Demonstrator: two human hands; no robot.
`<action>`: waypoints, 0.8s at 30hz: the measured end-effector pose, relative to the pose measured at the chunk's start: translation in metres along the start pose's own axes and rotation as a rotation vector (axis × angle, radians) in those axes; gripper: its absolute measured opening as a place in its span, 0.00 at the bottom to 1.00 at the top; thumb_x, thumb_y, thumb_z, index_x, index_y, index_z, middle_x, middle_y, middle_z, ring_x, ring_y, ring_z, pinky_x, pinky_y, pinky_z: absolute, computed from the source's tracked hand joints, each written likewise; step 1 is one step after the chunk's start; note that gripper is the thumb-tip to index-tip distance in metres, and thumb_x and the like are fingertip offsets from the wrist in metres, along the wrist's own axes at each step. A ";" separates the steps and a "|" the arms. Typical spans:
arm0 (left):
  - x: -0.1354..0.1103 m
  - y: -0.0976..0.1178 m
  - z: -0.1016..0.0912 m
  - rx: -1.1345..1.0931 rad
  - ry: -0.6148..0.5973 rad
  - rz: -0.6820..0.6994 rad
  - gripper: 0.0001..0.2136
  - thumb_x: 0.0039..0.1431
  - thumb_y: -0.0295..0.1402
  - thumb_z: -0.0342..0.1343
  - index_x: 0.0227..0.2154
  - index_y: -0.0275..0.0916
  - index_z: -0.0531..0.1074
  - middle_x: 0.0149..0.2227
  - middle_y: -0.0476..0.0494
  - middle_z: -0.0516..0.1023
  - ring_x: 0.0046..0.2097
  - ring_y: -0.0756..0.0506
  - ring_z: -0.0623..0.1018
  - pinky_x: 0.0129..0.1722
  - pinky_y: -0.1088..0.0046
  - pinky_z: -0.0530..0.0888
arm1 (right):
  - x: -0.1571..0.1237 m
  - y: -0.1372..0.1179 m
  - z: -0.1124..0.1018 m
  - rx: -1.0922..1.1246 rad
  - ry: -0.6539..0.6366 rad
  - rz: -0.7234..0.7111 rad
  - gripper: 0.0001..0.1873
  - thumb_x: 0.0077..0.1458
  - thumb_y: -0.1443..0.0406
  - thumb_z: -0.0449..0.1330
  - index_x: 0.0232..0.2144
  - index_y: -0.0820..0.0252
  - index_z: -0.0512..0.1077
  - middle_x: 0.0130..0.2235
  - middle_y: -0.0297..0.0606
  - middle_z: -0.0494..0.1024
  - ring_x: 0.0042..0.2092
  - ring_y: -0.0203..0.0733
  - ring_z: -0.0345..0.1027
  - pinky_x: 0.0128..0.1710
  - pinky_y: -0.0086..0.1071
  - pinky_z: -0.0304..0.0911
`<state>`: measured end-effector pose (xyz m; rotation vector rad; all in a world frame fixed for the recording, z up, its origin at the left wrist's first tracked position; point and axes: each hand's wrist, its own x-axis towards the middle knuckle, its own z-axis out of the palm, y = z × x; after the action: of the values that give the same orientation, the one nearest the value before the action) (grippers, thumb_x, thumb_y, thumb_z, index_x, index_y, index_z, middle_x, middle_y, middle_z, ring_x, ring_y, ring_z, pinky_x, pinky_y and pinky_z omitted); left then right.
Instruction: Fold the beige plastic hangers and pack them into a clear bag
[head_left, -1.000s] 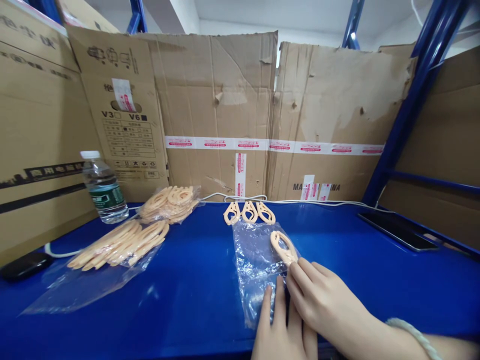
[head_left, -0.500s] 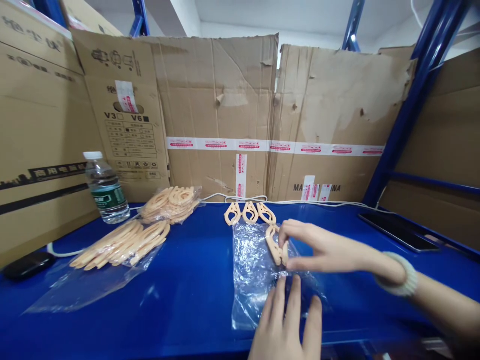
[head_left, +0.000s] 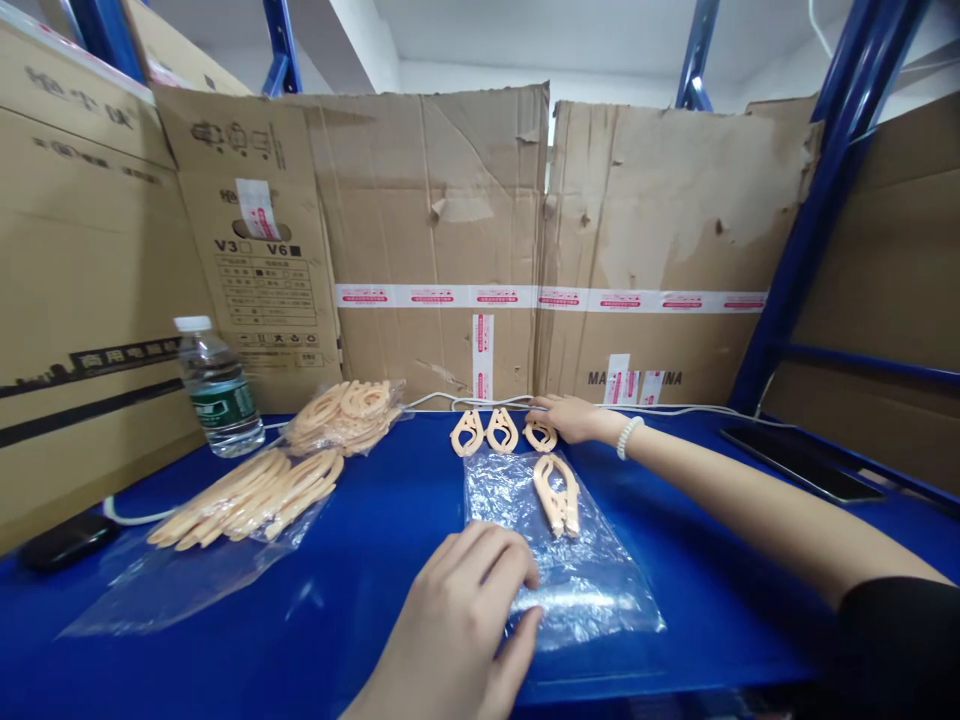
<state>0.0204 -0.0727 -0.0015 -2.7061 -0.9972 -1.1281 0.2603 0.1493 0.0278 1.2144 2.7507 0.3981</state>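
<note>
My right hand [head_left: 574,418] reaches to the back of the blue table, its fingers bent over the top of a beige folding hanger [head_left: 540,437], the rightmost of a row. Two more folding hangers, a middle one [head_left: 502,432] and a left one [head_left: 466,434], stand beside it. In front, another folding hanger [head_left: 556,497] lies on a flat clear plastic bag [head_left: 592,600], with no hand on it. My left hand [head_left: 472,600] is over the bag's near left part, fingers bent and thumb apart, holding nothing visible.
Bagged folding hangers lie at left in a front bundle [head_left: 247,495] and a back bundle [head_left: 345,415]. Beside them are a water bottle [head_left: 219,390] and a black device [head_left: 69,540]. A phone [head_left: 802,463] lies at right. Cardboard [head_left: 435,230] walls the back; a white cable [head_left: 675,407] runs along it.
My right hand has let go of the hanger on the bag and moved back to the rightmost hanger in the row, which has turned. My left hand has shifted left and its fingers have bent.
</note>
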 end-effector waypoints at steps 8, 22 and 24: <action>-0.019 -0.013 0.008 -0.009 -0.043 0.034 0.11 0.57 0.20 0.43 0.32 0.39 0.68 0.39 0.42 0.74 0.39 0.46 0.75 0.35 0.70 0.76 | -0.057 0.009 -0.006 0.091 -0.108 0.136 0.14 0.47 0.74 0.57 0.39 0.69 0.73 0.34 0.47 0.76 0.33 0.44 0.70 0.31 0.31 0.61; -0.032 -0.017 0.010 0.197 0.024 0.058 0.17 0.59 0.24 0.47 0.50 0.37 0.70 0.47 0.42 0.78 0.49 0.43 0.77 0.45 0.66 0.78 | -0.185 -0.080 -0.052 0.324 0.773 0.114 0.07 0.60 0.64 0.55 0.40 0.55 0.71 0.36 0.39 0.75 0.36 0.41 0.71 0.34 0.33 0.68; -0.032 -0.016 0.011 0.204 0.023 0.050 0.18 0.60 0.25 0.46 0.53 0.36 0.68 0.48 0.40 0.77 0.50 0.43 0.76 0.45 0.66 0.78 | -0.197 -0.111 -0.062 0.311 0.819 0.099 0.05 0.59 0.64 0.56 0.39 0.53 0.70 0.34 0.37 0.75 0.34 0.41 0.71 0.31 0.31 0.68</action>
<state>0.0010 -0.0742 -0.0334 -2.5373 -0.9777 -0.9875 0.3018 -0.0799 0.0546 1.5245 3.5523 0.6056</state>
